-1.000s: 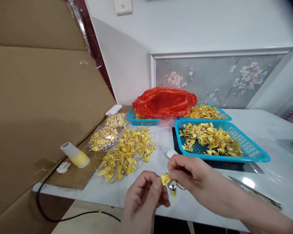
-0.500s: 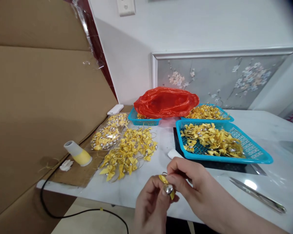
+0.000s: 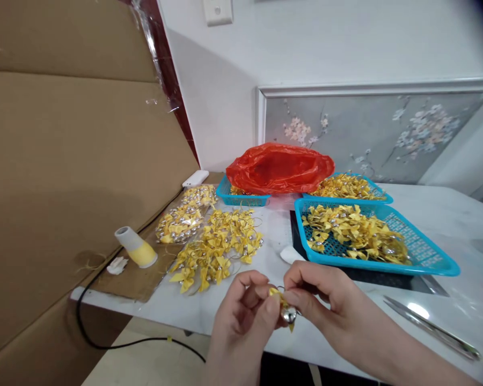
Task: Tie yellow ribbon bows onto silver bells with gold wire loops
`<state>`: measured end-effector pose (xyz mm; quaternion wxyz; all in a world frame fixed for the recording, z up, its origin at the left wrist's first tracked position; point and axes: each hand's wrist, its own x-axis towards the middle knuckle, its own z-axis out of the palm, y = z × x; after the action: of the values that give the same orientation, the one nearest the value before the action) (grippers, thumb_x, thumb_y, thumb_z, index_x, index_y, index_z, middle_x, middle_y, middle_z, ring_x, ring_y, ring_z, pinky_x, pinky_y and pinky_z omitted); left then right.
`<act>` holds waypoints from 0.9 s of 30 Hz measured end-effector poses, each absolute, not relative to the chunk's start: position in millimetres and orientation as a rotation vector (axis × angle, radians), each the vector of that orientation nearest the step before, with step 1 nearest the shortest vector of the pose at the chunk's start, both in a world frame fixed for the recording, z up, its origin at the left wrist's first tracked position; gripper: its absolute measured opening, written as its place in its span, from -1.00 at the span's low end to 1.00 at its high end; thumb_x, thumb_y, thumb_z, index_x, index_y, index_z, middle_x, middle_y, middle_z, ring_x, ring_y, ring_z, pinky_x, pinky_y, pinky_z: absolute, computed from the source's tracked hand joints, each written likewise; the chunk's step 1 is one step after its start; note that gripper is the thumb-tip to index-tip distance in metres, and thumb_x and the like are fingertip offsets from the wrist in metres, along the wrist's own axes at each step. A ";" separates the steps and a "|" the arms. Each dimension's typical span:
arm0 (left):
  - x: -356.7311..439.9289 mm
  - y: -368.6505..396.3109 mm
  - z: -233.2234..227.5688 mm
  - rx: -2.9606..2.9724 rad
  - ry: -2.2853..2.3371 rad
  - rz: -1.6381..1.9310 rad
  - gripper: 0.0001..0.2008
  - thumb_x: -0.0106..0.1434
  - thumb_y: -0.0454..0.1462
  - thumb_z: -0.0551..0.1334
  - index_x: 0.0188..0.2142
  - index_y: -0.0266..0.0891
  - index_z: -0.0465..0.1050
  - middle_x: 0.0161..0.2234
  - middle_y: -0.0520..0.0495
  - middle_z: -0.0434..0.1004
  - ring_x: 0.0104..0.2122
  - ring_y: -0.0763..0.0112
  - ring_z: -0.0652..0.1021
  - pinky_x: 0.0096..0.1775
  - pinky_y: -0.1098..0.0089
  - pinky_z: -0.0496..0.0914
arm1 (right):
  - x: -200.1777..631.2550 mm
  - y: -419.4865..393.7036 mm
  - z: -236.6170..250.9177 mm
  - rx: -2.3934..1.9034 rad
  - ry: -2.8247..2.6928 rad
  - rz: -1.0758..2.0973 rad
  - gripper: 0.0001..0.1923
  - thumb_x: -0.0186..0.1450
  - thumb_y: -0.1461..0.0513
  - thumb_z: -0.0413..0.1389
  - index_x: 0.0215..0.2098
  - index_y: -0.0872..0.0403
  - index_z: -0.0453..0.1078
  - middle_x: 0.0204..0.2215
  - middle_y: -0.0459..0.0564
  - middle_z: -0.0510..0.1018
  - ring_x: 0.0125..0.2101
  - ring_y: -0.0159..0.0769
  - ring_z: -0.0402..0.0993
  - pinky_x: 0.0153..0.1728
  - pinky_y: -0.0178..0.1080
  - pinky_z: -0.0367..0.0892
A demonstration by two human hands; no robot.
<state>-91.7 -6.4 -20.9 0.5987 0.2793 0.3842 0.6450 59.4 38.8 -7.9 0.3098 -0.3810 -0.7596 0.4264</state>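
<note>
A silver jingle bell with a yellow ribbon bow point(image 3: 288, 314) is held between both hands, over the front edge of the white table. My left hand point(image 3: 245, 316) pinches the yellow ribbon from the left with thumb and fingers. From the right, the thumb and forefinger of my right hand point(image 3: 322, 297) close on the same piece, where a bit of thin cord shows; their exact hold is partly hidden. Just beyond lies a loose pile of yellow bows with silver bells point(image 3: 217, 249). A blue basket point(image 3: 430, 262) of similar bows stands behind my right hand.
Tweezers point(image 3: 432, 327) lie at the right. Two more blue baskets stand behind, near a red plastic bag point(image 3: 279, 169). Bagged bells point(image 3: 181, 222), a thread cone point(image 3: 137, 247) and a white phone point(image 3: 195, 178) are on the left, beside a tall cardboard wall point(image 3: 84, 134). A black cable hangs off the edge.
The bell has turned, so its dark slot now shows. My left thumb has shifted up onto the ribbon, and its fingers have opened slightly. The whole view has moved a little.
</note>
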 end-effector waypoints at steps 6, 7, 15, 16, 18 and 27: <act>-82.1 2.1 -27.6 0.375 0.742 1.428 -0.78 -0.03 -0.32 0.53 -0.42 -0.24 0.54 -0.56 0.11 0.45 -0.55 0.59 0.45 -0.47 0.59 0.39 | 58.1 38.7 -6.8 -0.969 -1.948 1.141 -0.77 0.40 0.20 0.00 -0.43 0.03 0.29 -0.54 -0.19 0.36 -0.50 -0.42 0.23 -0.50 -0.35 0.12; -81.6 2.7 -29.5 0.365 0.736 1.432 -0.77 -0.03 -0.31 0.54 -0.41 -0.24 0.55 -0.55 0.10 0.48 -0.55 0.59 0.46 -0.48 0.59 0.38 | 58.2 39.1 -5.9 -0.959 -1.928 1.148 -0.78 0.40 0.20 0.00 -0.43 0.03 0.29 -0.55 -0.19 0.36 -0.51 -0.42 0.22 -0.52 -0.36 0.10; -86.7 -9.0 -34.6 0.717 1.032 1.661 -0.73 0.07 -0.07 0.45 -0.28 -0.13 0.61 -0.31 -0.04 0.69 -0.27 0.34 0.63 -0.17 0.44 0.53 | 59.4 44.1 -3.7 -0.971 -1.969 0.994 -0.80 0.38 0.21 0.04 -0.42 0.04 0.34 -0.55 -0.16 0.38 -0.52 -0.42 0.26 -0.51 -0.36 0.15; -85.9 -11.1 -33.2 0.779 1.050 1.697 -0.71 0.03 -0.09 0.48 -0.26 -0.12 0.61 -0.30 -0.04 0.69 -0.27 0.34 0.63 -0.17 0.44 0.53 | 59.0 44.5 -3.8 -0.959 -1.979 0.963 -0.81 0.38 0.22 0.04 -0.41 0.04 0.34 -0.54 -0.16 0.39 -0.52 -0.41 0.27 -0.50 -0.36 0.16; -82.6 -13.5 -29.9 0.845 1.077 1.729 -0.66 -0.05 -0.15 0.53 -0.25 -0.10 0.61 -0.33 -0.01 0.68 -0.31 0.37 0.62 -0.20 0.49 0.52 | 58.2 45.2 -4.1 -0.932 -1.997 0.928 -0.82 0.37 0.24 0.05 -0.41 0.04 0.35 -0.52 -0.16 0.41 -0.50 -0.41 0.30 -0.48 -0.36 0.19; -72.5 -10.6 -25.8 0.868 1.256 1.680 -0.80 -0.06 -0.15 0.52 -0.46 -0.14 0.62 -0.51 0.07 0.65 -0.45 0.51 0.61 -0.35 0.70 0.46 | 57.2 49.0 -1.1 -1.022 -2.072 1.003 -0.71 0.44 0.15 -0.03 -0.42 0.04 0.31 -0.53 -0.17 0.40 -0.50 -0.43 0.29 -0.48 -0.36 0.15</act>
<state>-72.5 -10.6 -25.8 0.4222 0.3468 0.5014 0.6708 57.2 49.0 -1.1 0.3064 -0.3864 -0.7831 0.3789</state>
